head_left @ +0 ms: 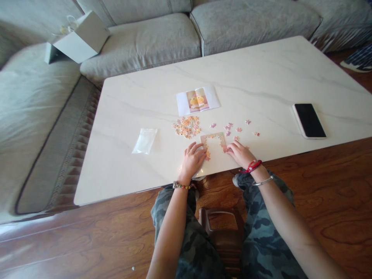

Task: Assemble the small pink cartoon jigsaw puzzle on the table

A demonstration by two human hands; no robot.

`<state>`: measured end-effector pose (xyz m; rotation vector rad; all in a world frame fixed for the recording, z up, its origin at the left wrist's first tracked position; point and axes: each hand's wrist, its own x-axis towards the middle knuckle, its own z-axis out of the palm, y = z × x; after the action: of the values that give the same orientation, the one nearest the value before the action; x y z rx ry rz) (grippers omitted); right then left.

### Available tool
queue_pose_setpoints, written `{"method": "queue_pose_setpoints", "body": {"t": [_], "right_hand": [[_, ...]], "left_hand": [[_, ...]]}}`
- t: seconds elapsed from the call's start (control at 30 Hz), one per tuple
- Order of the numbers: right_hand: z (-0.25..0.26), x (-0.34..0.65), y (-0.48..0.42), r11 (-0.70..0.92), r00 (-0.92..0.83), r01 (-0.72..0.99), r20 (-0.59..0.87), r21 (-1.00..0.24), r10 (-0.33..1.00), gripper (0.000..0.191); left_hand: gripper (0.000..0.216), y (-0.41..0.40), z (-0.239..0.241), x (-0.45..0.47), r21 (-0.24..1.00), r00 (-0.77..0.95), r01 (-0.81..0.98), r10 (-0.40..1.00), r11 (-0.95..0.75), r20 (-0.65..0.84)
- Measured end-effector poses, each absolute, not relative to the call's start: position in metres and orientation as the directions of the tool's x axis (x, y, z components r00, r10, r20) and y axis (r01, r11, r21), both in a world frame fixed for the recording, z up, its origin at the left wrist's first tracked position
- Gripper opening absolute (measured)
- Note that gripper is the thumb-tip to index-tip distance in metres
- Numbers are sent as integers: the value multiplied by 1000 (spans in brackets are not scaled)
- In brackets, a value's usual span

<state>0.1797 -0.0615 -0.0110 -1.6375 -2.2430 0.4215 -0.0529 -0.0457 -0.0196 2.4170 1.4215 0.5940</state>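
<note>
A partly joined jigsaw puzzle border (pixel 213 135) lies near the front edge of the table, with a top row and two sides running down from it. At its left side rests my left hand (pixel 192 161), fingers apart and touching the edge pieces. My right hand (pixel 240 153) has its fingertips pinched together at the lower end of the right side, on a small pinkish puzzle piece (pixel 224 149) that they partly cover. A heap of loose puzzle pieces (pixel 187 126) sits beyond my left hand. Several separate pieces (pixel 228 127) are scattered beyond my right hand.
Behind the pieces lies a creased picture sheet (pixel 197 100) on the white table (pixel 139 89). A clear plastic bag (pixel 145 141) is at left, a phone (pixel 309 120) at right. Grey sofas (pixel 151 42) border the far and left sides; a brown stool (pixel 223 232) is below me.
</note>
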Motion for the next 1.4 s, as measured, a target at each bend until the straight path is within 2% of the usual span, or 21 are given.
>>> {"method": "queue_pose_setpoints", "body": {"t": [0.13,0.3,0.47,0.57,0.7,0.93,1.1,1.23,1.4], "right_hand": [[-10,199,-62,285,-232,850,170,-443,958,7],[-6,249,-61,171,-49,882,276,-439,960,8],[-12,278,-59,139,-36,839,201,-527,979,9],[-17,287,-52,109,39,810,238,-576,970,12],[-21,299,-39,48,104,832,240,-552,965,15],[-22,300,-34,32,81,861,197,-508,977,5],[-22,297,-35,33,68,877,192,-479,979,7],[-24,289,-34,-5,124,890,233,-455,965,13],[-22,279,-29,-45,159,886,210,-462,965,4]], "left_hand": [[24,-45,-19,-54,434,433,761,875,-483,214],[22,-44,-16,-54,435,449,741,859,-511,244],[20,-40,-14,-48,423,470,715,831,-557,298],[19,-37,-13,-38,415,482,695,809,-587,337],[19,-35,-12,-20,411,510,661,778,-628,367],[21,-32,-9,8,438,556,608,749,-662,361],[22,-31,-10,11,466,564,591,750,-659,346],[22,-31,-11,10,470,559,590,752,-657,350],[22,-32,-11,9,475,563,586,752,-656,343]]}}
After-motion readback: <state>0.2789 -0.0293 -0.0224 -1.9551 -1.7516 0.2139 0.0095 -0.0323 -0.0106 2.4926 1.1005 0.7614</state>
